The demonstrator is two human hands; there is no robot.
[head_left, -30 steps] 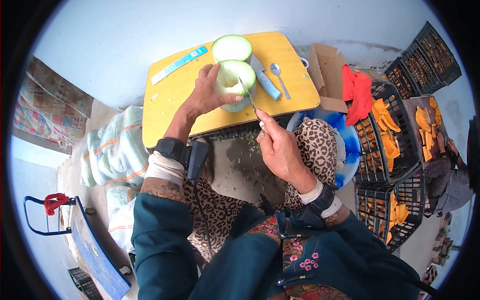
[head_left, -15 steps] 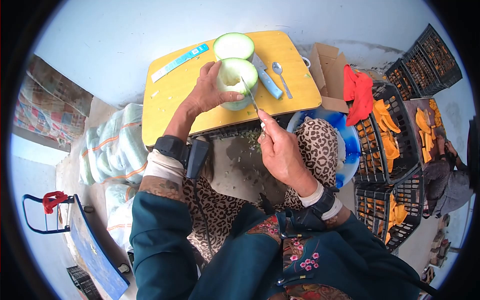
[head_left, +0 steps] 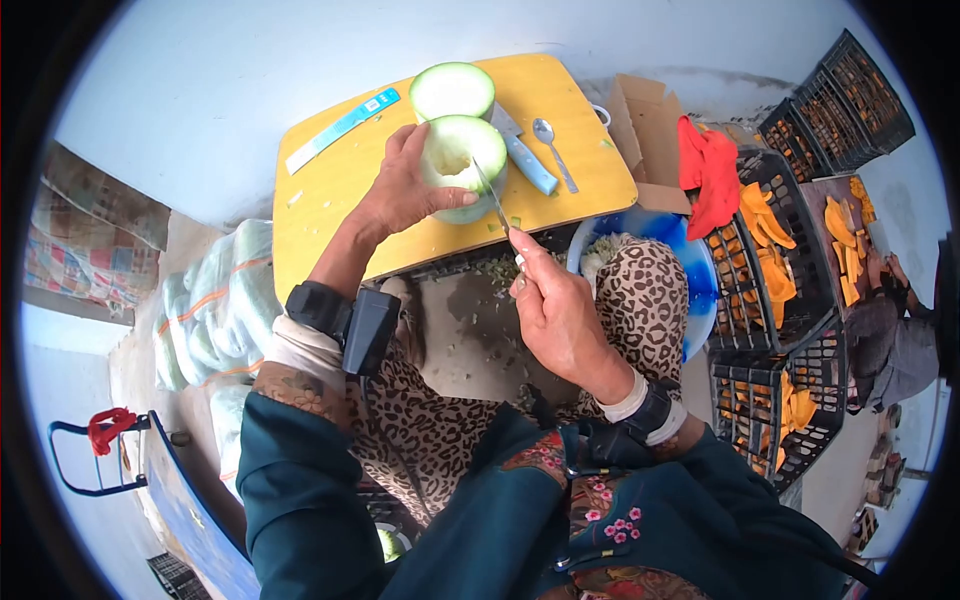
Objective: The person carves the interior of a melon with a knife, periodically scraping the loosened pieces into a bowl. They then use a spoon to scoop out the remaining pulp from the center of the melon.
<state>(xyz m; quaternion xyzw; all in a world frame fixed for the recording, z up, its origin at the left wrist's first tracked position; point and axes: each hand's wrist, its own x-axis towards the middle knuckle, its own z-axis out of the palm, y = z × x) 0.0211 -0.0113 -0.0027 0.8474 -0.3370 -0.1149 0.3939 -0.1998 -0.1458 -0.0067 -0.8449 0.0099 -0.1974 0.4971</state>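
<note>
A thick piece of winter melon [head_left: 485, 136], green-rimmed with pale flesh and a hollow in its middle, stands near the front edge of the yellow table [head_left: 320, 215]. My left hand [head_left: 405, 190] grips its left side, thumb across the front, fingers toward the back. In my right hand [head_left: 560, 315] is a thin-bladed knife [head_left: 489, 190], its tip in the flesh at the right of the hollow. Right behind stands a second winter melon piece [head_left: 450, 90] with a solid pale top. A blue-handled knife [head_left: 532, 168] and a metal spoon [head_left: 555, 152] lie to the right.
A flat blue-and-white strip [head_left: 342, 130] lies at the table's back left. Right of the table are a cardboard box [head_left: 640, 140], a red cloth [head_left: 708, 180], a blue basin [head_left: 702, 275] and crates [head_left: 780, 340] of orange slices. Another person [head_left: 895, 350] sits far right.
The view has shifted slightly. The knife tip has moved a little within the flesh at the hollow's right; my left hand keeps its grip on the melon piece.
</note>
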